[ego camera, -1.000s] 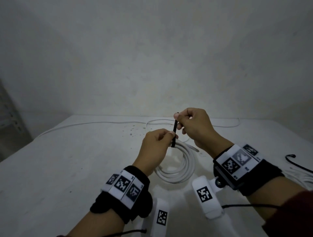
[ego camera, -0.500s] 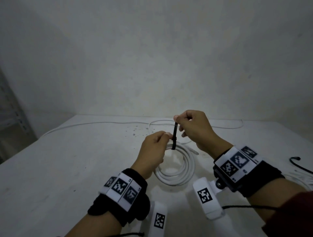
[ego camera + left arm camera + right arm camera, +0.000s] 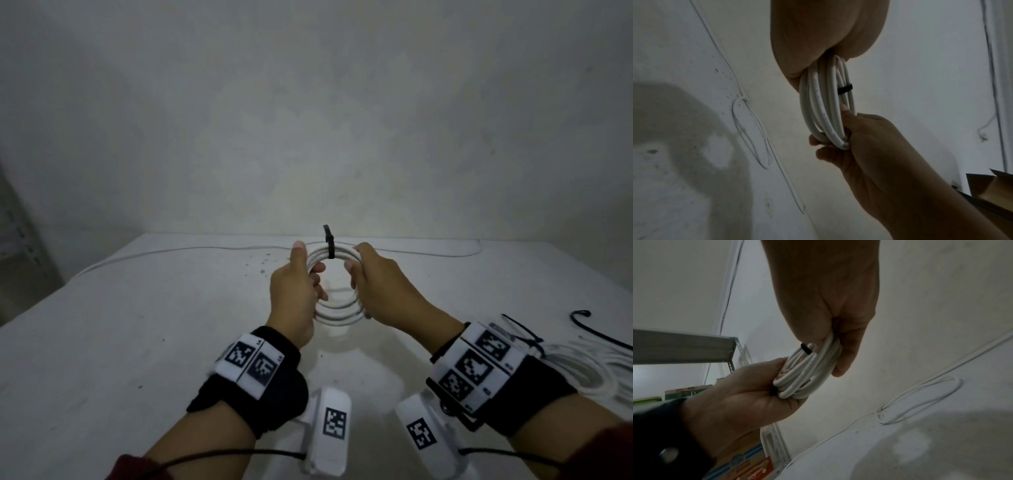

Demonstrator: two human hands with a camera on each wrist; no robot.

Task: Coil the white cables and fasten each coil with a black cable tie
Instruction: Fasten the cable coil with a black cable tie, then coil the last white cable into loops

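White worktop [image 3: 137,342], coil held above it.
Both hands' fingers grip the white cable coil [image 3: 337,313], left hand [image 3: 294,294] and right hand [image 3: 383,291] on opposite sides; black cable tie [image 3: 330,251] on top.

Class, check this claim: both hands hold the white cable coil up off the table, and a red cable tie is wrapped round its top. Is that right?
One detail is wrong: the cable tie is black, not red, as the head view shows. The rest stands: the left hand and the right hand hold the white cable coil up off the table.
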